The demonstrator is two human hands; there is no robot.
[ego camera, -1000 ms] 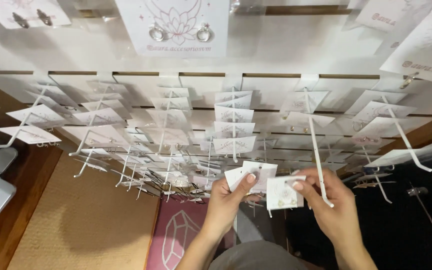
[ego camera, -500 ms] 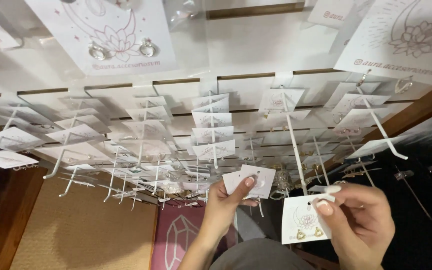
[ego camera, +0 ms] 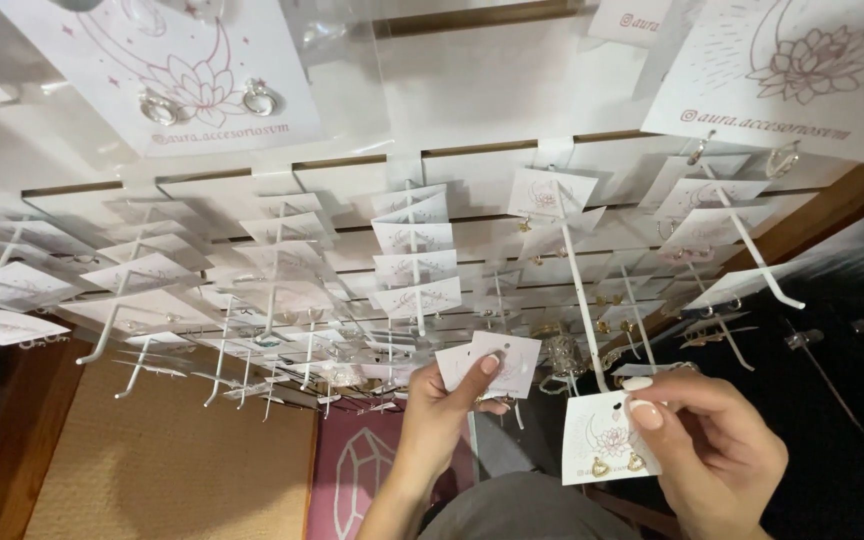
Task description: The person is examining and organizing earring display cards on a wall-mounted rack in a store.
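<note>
Right hand (ego camera: 712, 450) pinches a white square earring card (ego camera: 607, 450) at its top edge, thumb over forefinger; left hand (ego camera: 442, 405) clamps a fan of white paper cards (ego camera: 492, 362) between thumb and fingers.

I see a white earring card (ego camera: 607, 448) with two gold earrings, held upright. Left of it, I see several white cards (ego camera: 487, 365) fanned together.

White square earring cards (ego camera: 414, 268) hang on hooks below two large white lotus-printed signs (ego camera: 187, 75).
</note>
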